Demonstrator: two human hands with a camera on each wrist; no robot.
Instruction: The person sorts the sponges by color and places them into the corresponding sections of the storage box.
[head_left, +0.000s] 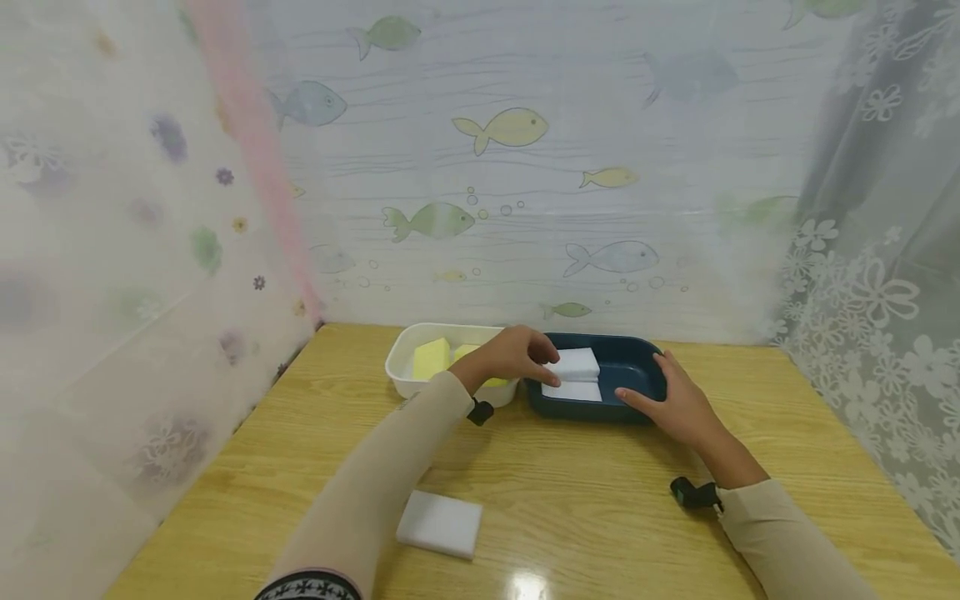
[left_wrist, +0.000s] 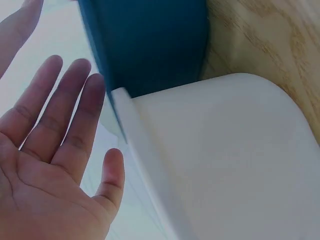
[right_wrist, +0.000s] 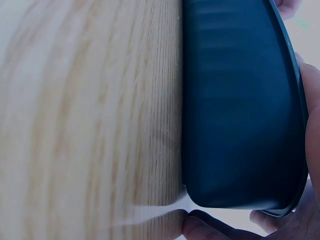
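Observation:
My left hand [head_left: 513,354] hovers over the left end of a dark blue bin [head_left: 600,410], thumb and fingers apart beside the white sponges [head_left: 573,364] inside it. In the left wrist view the fingers of this left hand [left_wrist: 60,145] are nearly straight, with nothing in the palm. At the bin's right end my right hand [head_left: 678,404] holds the corner, its thumb over the front rim and its fingers at the end wall. The right wrist view shows the dark bin [right_wrist: 240,105] with fingers [right_wrist: 205,230] around its end.
A white bin [head_left: 408,386] with yellow sponges [head_left: 431,360] stands against the dark bin's left side, partly behind my left arm. Another white sponge [head_left: 440,523] lies on the wooden table [head_left: 570,508] near the front. Patterned curtains [head_left: 480,167] hang behind and at both sides.

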